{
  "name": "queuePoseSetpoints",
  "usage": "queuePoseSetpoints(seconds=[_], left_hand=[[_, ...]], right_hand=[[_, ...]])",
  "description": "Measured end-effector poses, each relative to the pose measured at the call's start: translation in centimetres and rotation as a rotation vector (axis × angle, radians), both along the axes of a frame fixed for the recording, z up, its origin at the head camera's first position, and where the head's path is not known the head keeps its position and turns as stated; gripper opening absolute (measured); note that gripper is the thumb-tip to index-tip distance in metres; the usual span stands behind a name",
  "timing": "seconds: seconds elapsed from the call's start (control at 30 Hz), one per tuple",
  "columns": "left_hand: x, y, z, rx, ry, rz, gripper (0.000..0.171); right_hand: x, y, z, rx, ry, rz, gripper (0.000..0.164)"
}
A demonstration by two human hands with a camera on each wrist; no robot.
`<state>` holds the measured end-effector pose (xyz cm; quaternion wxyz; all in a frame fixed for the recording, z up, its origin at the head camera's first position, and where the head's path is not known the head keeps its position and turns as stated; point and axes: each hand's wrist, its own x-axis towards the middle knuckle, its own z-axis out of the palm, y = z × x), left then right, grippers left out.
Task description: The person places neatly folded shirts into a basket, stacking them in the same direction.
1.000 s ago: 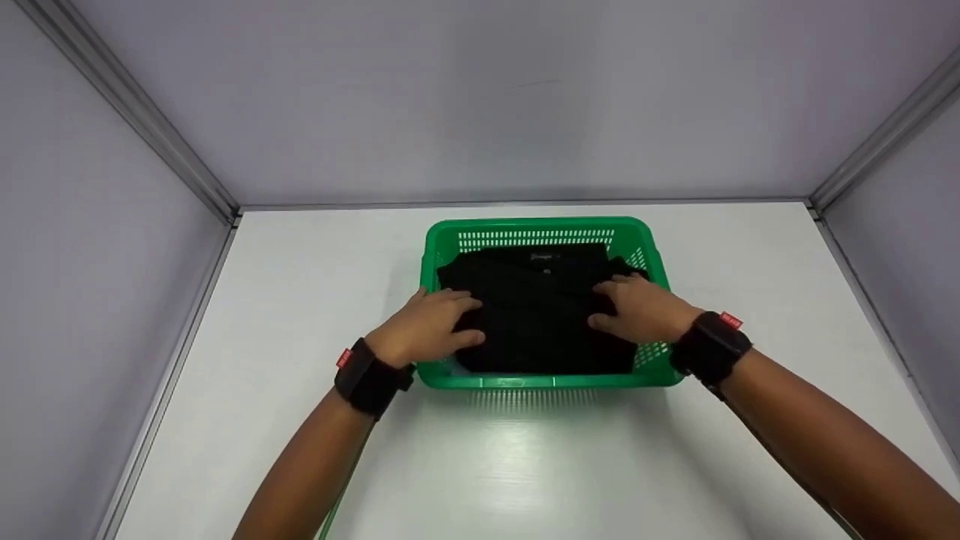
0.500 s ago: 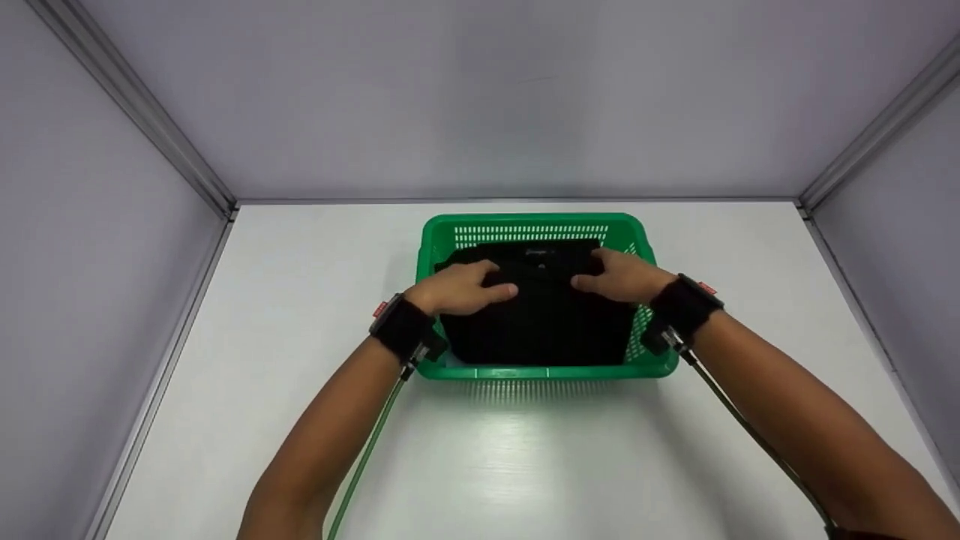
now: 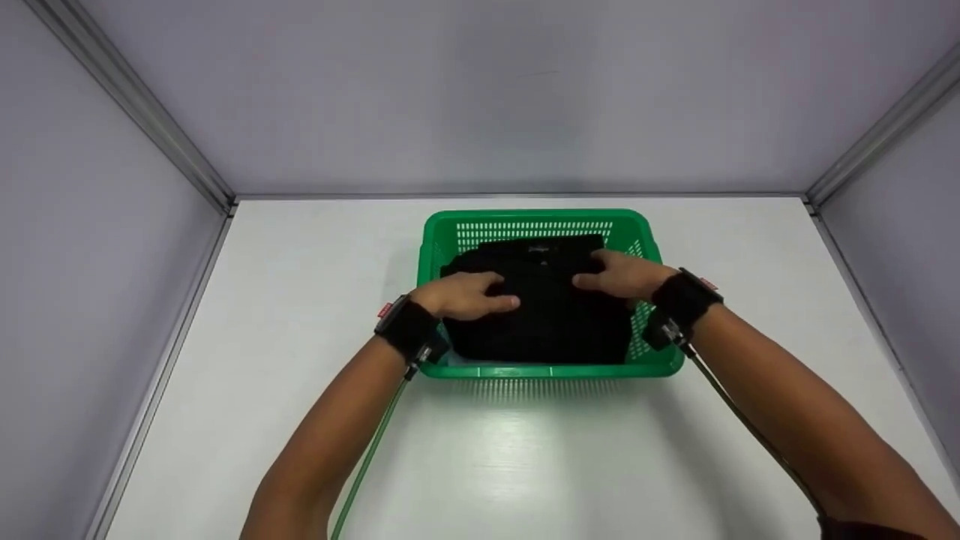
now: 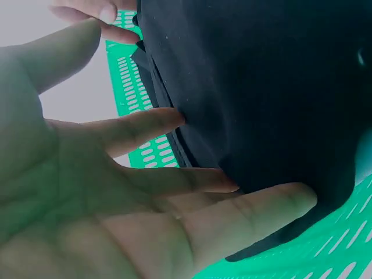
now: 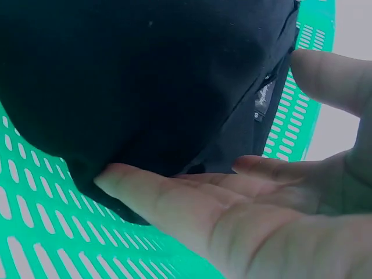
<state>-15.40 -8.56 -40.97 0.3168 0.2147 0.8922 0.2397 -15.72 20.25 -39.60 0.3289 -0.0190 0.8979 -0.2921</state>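
Observation:
A folded black shirt [image 3: 544,330] lies in a green plastic basket [image 3: 525,371]. Its label [image 5: 263,99] shows near the far edge in the right wrist view. My left hand [image 3: 465,295] is over the shirt's left part; in the left wrist view its extended fingers touch the cloth [image 4: 261,87], with the thumb held apart. On the other side, my right hand [image 3: 624,275] rests its fairly straight fingers along the shirt's upper right edge, the thumb standing off the cloth in the right wrist view. Neither hand closes round the shirt.
The basket stands on a white table [image 3: 495,465] with grey-white panels [image 3: 525,97] behind and at both sides. Each wrist wears a black band [image 3: 409,326] with a cable running back along the forearm.
Both hands have moved inward and farther back over the shirt since a second ago. In the last half second the left hand has shifted slightly nearer, while the right has hardly moved.

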Motion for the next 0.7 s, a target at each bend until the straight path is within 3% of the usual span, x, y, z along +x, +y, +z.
queuePoseSetpoints(seconds=[0.1, 0.23, 0.33, 0.4, 0.5, 0.6, 0.7], left_hand=[[0.8, 0.4, 0.5, -0.019, 0.057, 0.006, 0.073], [2.1, 1.4, 1.4, -0.061, 0.121, -0.051, 0.068], [2.6, 2.1, 1.9, -0.084, 0.12, -0.103, 0.063], [2.6, 2.2, 2.0, -0.099, 0.098, -0.112, 0.062], [2.5, 2.1, 1.8, -0.109, 0.06, -0.115, 0.06], [2.4, 1.9, 1.6, -0.098, 0.029, -0.125, 0.059], [2.1, 1.7, 1.7, -0.069, 0.015, -0.139, 0.059]], right_hand=[[0.6, -0.2, 0.8, 0.055, 0.105, 0.019, 0.076], [1.5, -1.1, 1.8, 0.132, 0.278, 0.098, 0.062], [1.9, -2.1, 2.2, 0.107, 0.316, 0.171, 0.052], [2.1, -2.5, 2.2, 0.1, 0.292, 0.206, 0.049], [2.2, -2.6, 1.8, 0.105, 0.184, 0.219, 0.05], [2.4, -2.2, 1.2, 0.11, 0.071, 0.193, 0.051], [2.5, -1.6, 0.9, 0.102, 0.029, 0.164, 0.051]])
